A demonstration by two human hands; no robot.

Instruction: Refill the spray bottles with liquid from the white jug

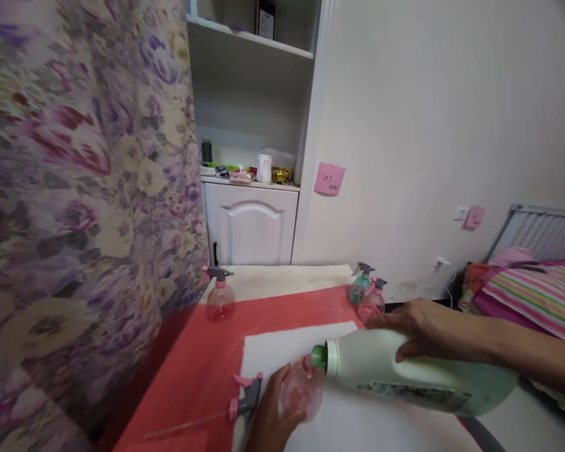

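Observation:
My left hand (274, 411) is wrapped round a clear pink spray bottle (306, 395) with its top off, standing on a white sheet (358, 408). Above it, my right hand (417, 326) grips a large pale green jug (371, 361) tipped onto its side. The jug's green spout (318, 356) meets the bottle's mouth; whether liquid is flowing I cannot tell. Left of my left hand lies a grey and pink spray head (249, 398) with its long thin tube.
A pink spray bottle (221, 301) stands at the back left on a red cloth (188, 358). A green spray bottle (359, 289) and another pink one (371, 307) stand at the back right. Behind are a white cabinet (252, 223), a floral curtain (85, 207) and a bed (541, 289).

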